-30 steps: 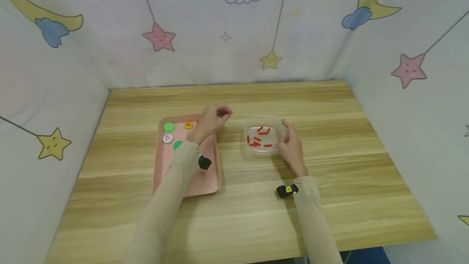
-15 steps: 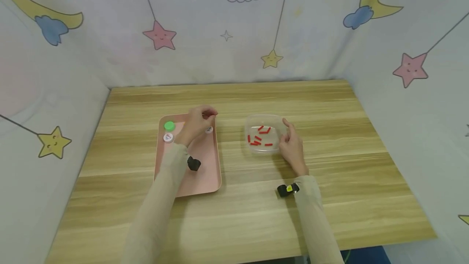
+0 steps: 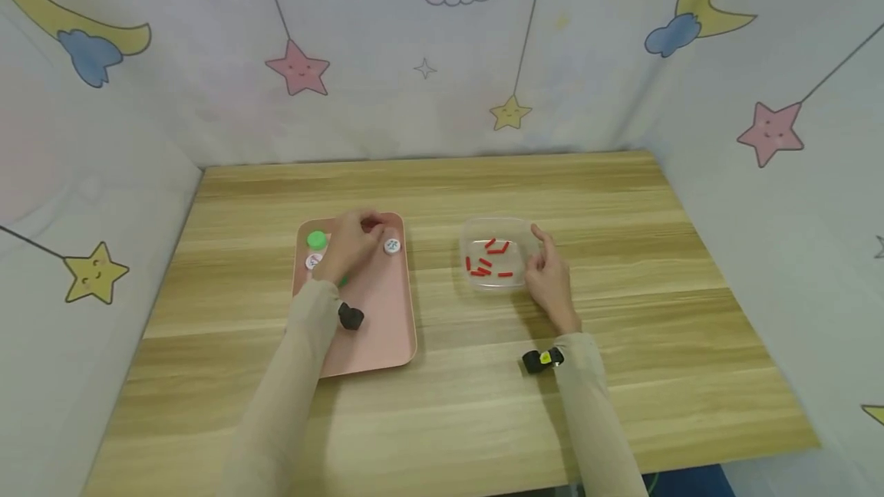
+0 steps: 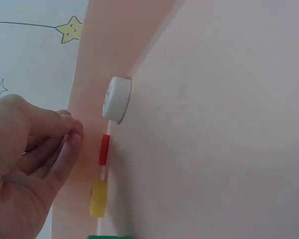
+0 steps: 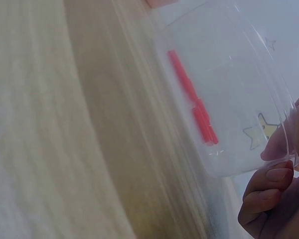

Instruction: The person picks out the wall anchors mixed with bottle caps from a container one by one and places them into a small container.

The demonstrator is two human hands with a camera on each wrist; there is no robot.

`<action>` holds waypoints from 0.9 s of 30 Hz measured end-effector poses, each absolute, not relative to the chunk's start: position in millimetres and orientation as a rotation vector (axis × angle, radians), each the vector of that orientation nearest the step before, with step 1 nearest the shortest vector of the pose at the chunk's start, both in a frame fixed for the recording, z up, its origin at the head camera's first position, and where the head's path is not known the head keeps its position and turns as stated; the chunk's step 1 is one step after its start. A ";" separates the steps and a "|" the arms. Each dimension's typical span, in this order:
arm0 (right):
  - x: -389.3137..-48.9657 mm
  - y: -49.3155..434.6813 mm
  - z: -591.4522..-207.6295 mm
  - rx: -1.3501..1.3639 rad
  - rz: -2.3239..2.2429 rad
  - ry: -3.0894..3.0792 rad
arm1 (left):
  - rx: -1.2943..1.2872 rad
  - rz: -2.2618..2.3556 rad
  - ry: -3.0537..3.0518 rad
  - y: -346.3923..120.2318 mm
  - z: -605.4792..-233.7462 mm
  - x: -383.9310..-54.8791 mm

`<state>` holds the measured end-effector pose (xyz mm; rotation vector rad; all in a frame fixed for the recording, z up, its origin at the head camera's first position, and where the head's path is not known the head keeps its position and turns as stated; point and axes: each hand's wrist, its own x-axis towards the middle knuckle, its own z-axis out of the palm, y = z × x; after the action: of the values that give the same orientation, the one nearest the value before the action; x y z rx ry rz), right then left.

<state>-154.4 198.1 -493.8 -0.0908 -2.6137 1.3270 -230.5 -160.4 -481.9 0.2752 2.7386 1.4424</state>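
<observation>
My left hand [image 3: 355,240] hovers over the far end of a pink tray [image 3: 380,336], thumb and fingertips pinched together. In the left wrist view those fingertips [image 4: 72,130] hide whatever lies between them; a short red stick showed there a moment ago. On the tray beside them are a white bottle cap [image 4: 118,99], another red stick [image 4: 104,150] and a yellow bottle cap [image 4: 98,199]. My right hand [image 3: 550,282] grips the right wall of a clear plastic container [image 3: 476,230], thumb and finger on either side of its rim. Several red sticks [image 3: 505,274] lie inside.
Along the tray's left side are a light green cap [image 3: 317,240] and another white cap [image 3: 314,261]. A darker green cap [image 3: 343,282] is partly covered by my left hand. The wooden table [image 3: 456,390] meets patterned walls at the back and sides.
My left hand has moved left, from beyond the tray's right edge to over its far end, carrying a red stick that is now hidden. My right hand and the container have stayed put.
</observation>
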 end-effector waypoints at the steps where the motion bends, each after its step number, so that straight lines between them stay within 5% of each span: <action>1: -153.9 198.1 -493.7 -0.091 1.323 -2.616 | 0.280 1.426 2.751 -160.7 -482.8 -230.4; 27: -154.4 196.8 -493.6 -0.069 1.297 -2.601 | 0.207 1.300 2.866 -167.2 -491.3 -229.4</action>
<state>-154.4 196.8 -493.6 -0.0692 -2.6011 1.2968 -229.4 -167.2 -491.3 0.2075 2.8662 1.3000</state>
